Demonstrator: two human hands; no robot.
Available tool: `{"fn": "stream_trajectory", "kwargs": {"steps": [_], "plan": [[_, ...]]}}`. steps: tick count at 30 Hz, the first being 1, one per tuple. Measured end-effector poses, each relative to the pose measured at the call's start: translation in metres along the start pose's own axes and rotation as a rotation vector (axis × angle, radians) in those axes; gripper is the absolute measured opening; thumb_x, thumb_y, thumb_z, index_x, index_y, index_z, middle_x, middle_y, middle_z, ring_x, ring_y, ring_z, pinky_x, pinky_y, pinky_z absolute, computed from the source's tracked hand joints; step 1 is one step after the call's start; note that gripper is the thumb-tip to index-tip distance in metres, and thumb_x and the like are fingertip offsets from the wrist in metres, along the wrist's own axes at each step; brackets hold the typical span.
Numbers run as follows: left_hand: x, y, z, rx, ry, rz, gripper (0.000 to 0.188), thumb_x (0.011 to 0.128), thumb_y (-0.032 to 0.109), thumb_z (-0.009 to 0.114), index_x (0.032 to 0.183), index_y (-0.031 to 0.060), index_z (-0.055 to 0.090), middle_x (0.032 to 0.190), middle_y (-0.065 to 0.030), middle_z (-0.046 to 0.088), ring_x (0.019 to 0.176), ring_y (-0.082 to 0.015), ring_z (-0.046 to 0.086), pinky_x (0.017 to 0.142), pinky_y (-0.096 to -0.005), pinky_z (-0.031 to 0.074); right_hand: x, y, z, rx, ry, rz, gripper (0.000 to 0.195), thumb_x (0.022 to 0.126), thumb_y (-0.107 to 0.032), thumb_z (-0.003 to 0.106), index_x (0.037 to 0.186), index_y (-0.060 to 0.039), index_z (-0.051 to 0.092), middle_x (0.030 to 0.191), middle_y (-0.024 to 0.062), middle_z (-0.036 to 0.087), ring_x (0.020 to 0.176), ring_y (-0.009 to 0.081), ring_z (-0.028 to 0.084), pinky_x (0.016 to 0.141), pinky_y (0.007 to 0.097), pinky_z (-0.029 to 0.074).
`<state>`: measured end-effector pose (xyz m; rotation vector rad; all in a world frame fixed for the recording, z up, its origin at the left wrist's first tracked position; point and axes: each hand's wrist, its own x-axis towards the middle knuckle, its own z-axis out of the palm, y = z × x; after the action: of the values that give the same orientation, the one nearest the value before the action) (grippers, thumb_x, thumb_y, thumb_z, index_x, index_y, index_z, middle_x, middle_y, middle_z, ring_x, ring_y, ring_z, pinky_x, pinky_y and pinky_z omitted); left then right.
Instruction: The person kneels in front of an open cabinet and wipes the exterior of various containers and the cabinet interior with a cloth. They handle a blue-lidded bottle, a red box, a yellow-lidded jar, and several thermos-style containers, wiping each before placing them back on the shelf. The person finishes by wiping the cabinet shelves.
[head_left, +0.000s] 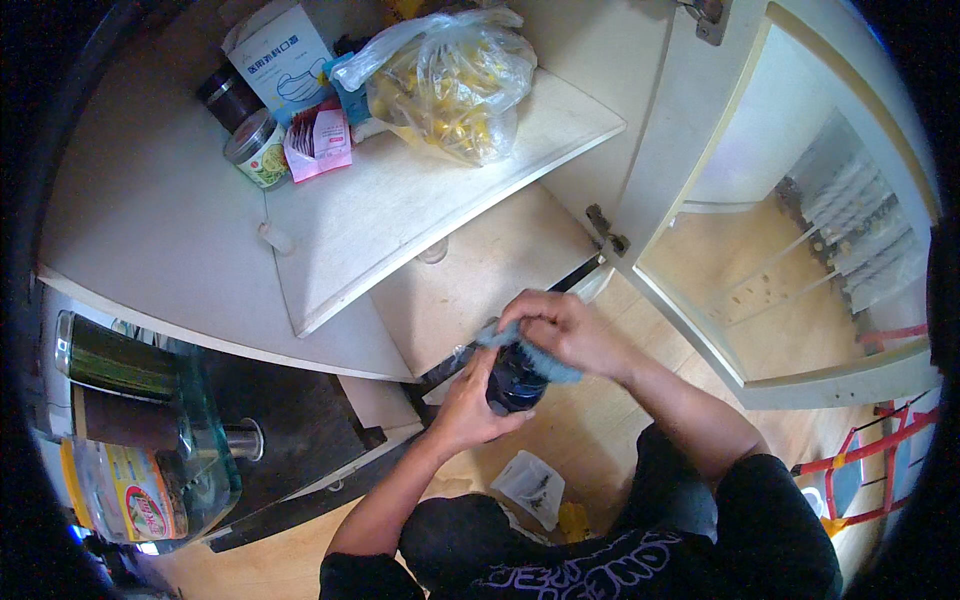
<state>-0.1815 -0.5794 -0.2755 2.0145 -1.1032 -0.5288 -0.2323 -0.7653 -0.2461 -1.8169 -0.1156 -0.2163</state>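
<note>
My left hand (471, 411) grips a dark, glossy cylindrical jar (516, 381) from its near left side. Pressed against the jar's top is a grey-blue cloth (553, 364), bunched in my right hand (562, 330). The cloth and my fingers hide part of the jar. Both hands are in front of the lower compartment of an open cabinet, above the wooden floor (592, 409). Higher up, a white shelf (442, 210) carries a knotted clear plastic bag (457, 90) with yellow items inside.
A face-mask box (281, 64), a lidded jar (259, 150) and a pink packet (319, 142) crowd the shelf's left. The glass-paned door (697, 187) stands open at right. Several containers, including a green one (120, 360), occupy a glass shelf at left. A white plastic container (529, 487) lies below.
</note>
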Motion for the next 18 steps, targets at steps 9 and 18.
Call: {"fn": "stream_trajectory", "kwargs": {"steps": [9, 18], "plan": [[0.011, 0.020, -0.023, -0.739, 0.196, -0.078, 0.074, 0.061, 0.004, 0.078, 0.121, 0.0032, 0.034, 0.115, -0.0095, 0.049, 0.103, -0.0181, 0.052, 0.090, -0.0333, 0.043, -0.001, 0.043, 0.010, 0.412, 0.112, 0.179, 0.022, 0.084, -0.002, 0.039, 0.099, -0.0023, 0.056, 0.087, 0.0019, 0.057, 0.084, 0.0095, 0.052, 0.078, 0.0237, 0.042], [0.019, 0.038, -0.042, -0.819, 0.323, -0.036, 0.074, 0.063, -0.002, 0.074, 0.122, 0.0022, 0.031, 0.115, -0.0120, 0.048, 0.103, -0.0204, 0.053, 0.090, -0.0347, 0.044, 0.006, 0.015, -0.008, 0.779, 0.124, 0.325, 0.025, 0.090, -0.009, 0.039, 0.111, -0.0030, 0.051, 0.094, 0.0039, 0.059, 0.082, 0.0092, 0.055, 0.076, 0.0251, 0.046]]}}
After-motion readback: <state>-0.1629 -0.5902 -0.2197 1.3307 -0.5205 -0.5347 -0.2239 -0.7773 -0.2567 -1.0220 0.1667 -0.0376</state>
